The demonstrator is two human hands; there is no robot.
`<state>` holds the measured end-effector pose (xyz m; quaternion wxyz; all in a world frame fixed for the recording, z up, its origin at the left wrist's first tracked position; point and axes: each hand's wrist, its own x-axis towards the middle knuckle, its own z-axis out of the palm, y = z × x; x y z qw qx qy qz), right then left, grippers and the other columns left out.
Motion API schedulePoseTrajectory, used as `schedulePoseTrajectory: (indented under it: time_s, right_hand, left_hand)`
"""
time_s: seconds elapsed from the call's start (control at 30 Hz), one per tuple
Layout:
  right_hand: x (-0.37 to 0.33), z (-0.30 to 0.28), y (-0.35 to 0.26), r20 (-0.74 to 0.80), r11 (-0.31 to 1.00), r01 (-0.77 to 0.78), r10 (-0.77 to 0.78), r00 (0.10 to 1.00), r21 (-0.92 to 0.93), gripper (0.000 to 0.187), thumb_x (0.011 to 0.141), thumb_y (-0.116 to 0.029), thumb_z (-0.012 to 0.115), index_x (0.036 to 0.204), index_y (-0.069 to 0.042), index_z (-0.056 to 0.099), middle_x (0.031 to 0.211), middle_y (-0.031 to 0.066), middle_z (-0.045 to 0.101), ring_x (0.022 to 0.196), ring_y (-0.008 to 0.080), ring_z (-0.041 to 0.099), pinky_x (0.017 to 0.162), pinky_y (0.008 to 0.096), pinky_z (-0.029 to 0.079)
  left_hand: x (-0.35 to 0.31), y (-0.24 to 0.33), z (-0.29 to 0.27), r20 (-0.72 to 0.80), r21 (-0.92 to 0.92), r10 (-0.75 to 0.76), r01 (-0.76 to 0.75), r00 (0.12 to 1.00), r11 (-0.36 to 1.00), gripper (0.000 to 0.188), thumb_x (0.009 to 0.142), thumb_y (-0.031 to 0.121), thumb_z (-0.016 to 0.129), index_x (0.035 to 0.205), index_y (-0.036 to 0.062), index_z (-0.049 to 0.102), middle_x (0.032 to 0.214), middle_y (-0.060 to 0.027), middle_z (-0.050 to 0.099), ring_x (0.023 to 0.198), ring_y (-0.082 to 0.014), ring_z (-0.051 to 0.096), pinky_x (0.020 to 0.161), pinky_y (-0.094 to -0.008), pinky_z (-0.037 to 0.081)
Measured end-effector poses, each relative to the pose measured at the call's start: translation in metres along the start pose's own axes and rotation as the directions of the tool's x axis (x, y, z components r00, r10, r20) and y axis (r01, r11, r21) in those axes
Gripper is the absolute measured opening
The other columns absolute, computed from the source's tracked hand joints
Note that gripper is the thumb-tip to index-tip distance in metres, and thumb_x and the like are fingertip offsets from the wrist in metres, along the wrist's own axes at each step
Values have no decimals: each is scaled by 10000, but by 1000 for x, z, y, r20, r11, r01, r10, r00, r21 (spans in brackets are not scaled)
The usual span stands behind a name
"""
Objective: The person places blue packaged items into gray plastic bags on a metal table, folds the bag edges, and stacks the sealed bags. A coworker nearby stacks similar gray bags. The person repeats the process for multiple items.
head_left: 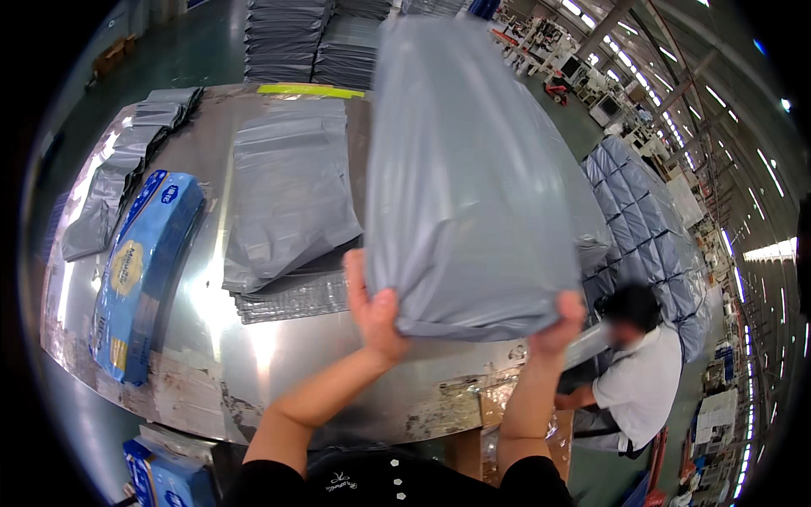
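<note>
Between my two hands I hold up a large, bulky grey plastic bag (477,194), tilted with its far end raised above the table. My left hand (377,317) grips its near left corner, thumb on the upper face. At the near right corner my right hand (557,325) is closed on the plastic, slightly blurred. What fills the bag is hidden. To the left, flat grey plastic bags (291,190) lie in a loose pile on the metal table (203,363). A long blue tissue pack (144,275) rests farther left.
More folded grey bags (139,160) lie along the table's left edge. Tall grey stacks (287,42) stand beyond a yellow strip (311,90). Wrapped grey bales (646,220) and a co-worker in white (646,380) are at the right. Another blue pack (169,477) sits below the table edge.
</note>
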<state>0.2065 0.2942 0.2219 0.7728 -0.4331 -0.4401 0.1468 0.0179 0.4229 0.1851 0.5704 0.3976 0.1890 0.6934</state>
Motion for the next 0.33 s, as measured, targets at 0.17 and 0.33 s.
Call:
schedulePoseTrajectory:
  time_s: [0.17, 0.33]
  right_hand:
    - [87, -102, -101, -272, 1000, -11, 16, 962, 20, 482, 859, -373, 523, 1202, -36, 560, 1187, 115, 590, 1101, 252, 565, 956, 387, 441]
    - [151, -203, -81, -420, 980, -198, 168, 892, -30, 488, 868, -478, 527, 1162, -92, 581, 1152, 61, 600, 1078, 205, 567, 928, 360, 449]
  left_hand:
    - [-30, -10, 170, 211, 12, 113, -119, 971, 993, 582, 719, 288, 728, 1127, -39, 472, 1035, -132, 435, 988, -271, 434, 901, -361, 357]
    - [-52, -42, 263, 268, 329, 202, -286, 942, 900, 637, 711, 321, 757, 1165, -20, 467, 1031, -171, 446, 964, -325, 434, 846, -419, 372]
